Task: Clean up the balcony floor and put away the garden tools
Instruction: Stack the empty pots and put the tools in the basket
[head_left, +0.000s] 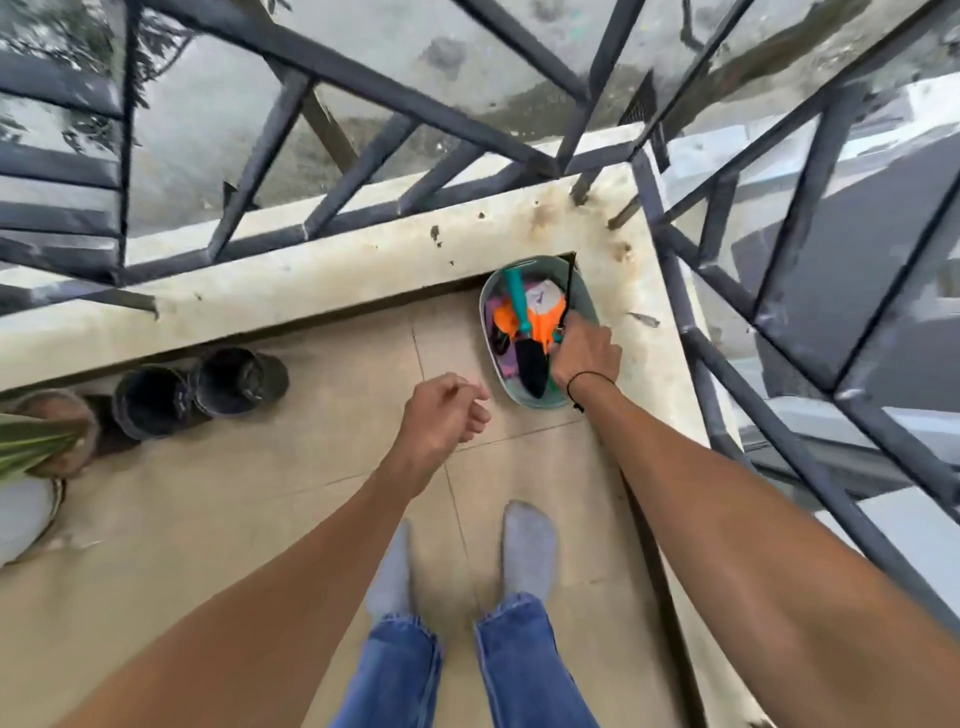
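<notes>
At the left edge we see two empty black pots lying on the tiled floor; our left hand, mid-frame, hangs loosely curled, holding nothing; right of it our right hand reaches into the grey tub in the railing corner, fingers hidden, grip unclear; the trowel lies inside; a careless withdrawal could tip the tub.

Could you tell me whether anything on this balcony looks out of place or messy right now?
Mostly tidy. The tools sit in the oval tub in the corner, where the right hand reaches in. Two empty black pots lie tipped on their sides by the ledge, which has rusty stains and dirt specks.
</notes>
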